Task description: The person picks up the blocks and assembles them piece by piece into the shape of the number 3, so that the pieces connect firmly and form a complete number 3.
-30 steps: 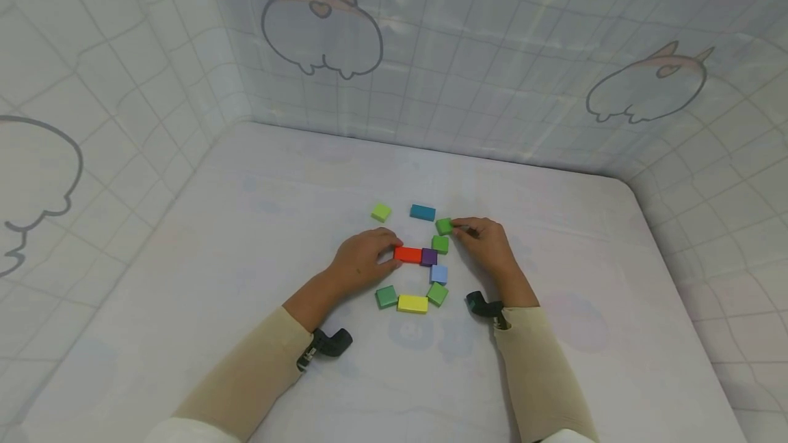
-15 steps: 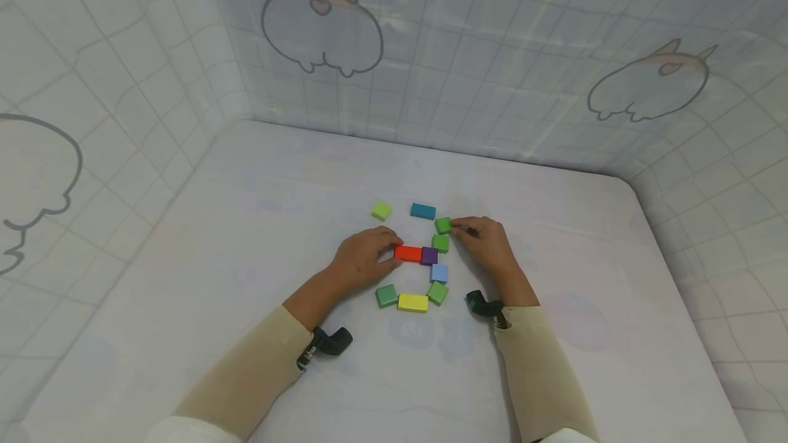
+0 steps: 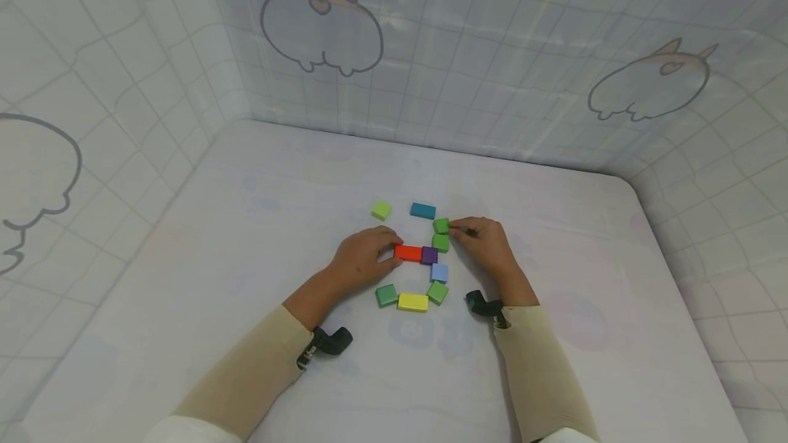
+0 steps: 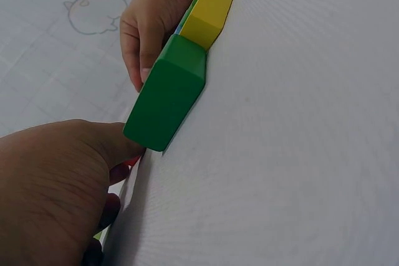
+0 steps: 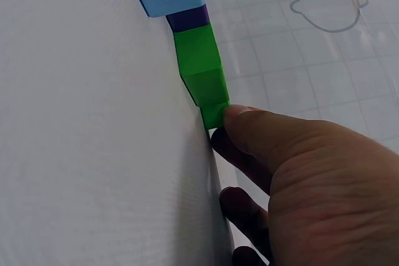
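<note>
At the left end of a red block point(image 3: 406, 253), my left hand point(image 3: 363, 260) pinches it between thumb and fingers; in the left wrist view the dark green block point(image 4: 167, 95) hides most of it. My right hand point(image 3: 486, 243) holds a small green block point(image 3: 440, 225) by its right side with thumb and fingertip. Just below stands another green block point(image 3: 440, 243), which partly covers the held one in the right wrist view. A purple block point(image 3: 429, 256) touches the red block's right end. Under it come a light blue block point(image 3: 439, 273) and a tilted green block point(image 3: 438, 292).
A yellow block point(image 3: 413, 302) lies along the bottom beside the dark green one. Further back are a blue block point(image 3: 423, 210) and, apart on the left, a lime block point(image 3: 381, 210). A white cloth point(image 3: 246, 224) covers the surface; a patterned curtain point(image 3: 431, 53) hangs behind.
The green block at my right fingertips has shifted slightly left and turned straighter, now lined up above the other green block. My left hand and the remaining blocks have stayed put.
</note>
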### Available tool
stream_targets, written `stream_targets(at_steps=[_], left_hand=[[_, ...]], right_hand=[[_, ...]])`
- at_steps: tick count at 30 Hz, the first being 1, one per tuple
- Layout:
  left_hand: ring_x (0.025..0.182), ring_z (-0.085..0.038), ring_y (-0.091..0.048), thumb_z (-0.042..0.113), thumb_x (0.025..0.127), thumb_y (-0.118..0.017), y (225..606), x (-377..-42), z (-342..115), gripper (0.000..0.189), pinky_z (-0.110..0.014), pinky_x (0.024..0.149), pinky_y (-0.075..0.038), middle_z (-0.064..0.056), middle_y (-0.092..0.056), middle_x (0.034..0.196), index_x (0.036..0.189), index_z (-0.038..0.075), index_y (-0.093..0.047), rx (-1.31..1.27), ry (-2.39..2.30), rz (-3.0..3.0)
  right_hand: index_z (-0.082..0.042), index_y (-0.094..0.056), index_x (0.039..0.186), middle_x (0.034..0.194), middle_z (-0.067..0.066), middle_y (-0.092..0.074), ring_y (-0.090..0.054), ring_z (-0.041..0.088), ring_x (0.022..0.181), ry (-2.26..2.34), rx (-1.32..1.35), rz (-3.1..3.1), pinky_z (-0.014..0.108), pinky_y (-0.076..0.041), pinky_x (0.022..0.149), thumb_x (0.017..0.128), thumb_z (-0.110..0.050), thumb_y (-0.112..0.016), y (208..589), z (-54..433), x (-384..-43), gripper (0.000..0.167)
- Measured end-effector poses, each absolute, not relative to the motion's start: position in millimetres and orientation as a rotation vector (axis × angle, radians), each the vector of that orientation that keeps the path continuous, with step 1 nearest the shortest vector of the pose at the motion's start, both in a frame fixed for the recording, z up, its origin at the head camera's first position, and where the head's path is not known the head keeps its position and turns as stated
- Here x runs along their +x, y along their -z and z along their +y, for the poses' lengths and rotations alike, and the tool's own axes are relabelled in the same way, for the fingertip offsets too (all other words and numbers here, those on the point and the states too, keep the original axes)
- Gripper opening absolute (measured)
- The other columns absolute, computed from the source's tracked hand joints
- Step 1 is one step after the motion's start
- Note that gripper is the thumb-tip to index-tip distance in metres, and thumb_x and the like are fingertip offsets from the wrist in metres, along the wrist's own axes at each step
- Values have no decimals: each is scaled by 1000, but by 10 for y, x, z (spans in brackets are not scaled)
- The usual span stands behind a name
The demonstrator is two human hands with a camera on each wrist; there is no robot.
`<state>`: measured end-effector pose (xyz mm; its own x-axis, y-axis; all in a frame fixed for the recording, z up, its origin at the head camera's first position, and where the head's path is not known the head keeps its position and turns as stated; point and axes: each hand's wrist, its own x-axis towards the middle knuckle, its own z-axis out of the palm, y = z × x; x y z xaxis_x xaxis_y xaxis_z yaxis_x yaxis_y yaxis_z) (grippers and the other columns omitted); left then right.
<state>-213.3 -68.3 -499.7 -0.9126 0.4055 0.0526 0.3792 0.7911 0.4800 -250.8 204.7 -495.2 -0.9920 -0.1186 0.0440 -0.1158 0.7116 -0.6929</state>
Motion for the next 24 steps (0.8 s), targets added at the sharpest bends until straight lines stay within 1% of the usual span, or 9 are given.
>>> stream_targets(at_steps=[9, 24], left_hand=[[118, -10, -58, 35, 90, -73, 5014, -2132, -678, 37, -35, 100, -51, 10, -65, 125, 124, 25, -67, 627, -763, 2923], [121, -11, -57, 36, 90, -73, 4994, -2125, -679, 38, -35, 101, -50, 10, -64, 127, 126, 26, -67, 620, -756, 2913]], right_hand=[[-18, -79, 107, 115, 2, -73, -62, 23, 115, 1199, -182, 2883, 45, -49, 101, 92, -20, -73, 4959, 2045, -2506, 17], [-17, -79, 103, 110, 2, -74, -65, 21, 107, 1237, -221, 2893, 44, -52, 95, 90, -18, -74, 4962, 2043, -2500, 14]])
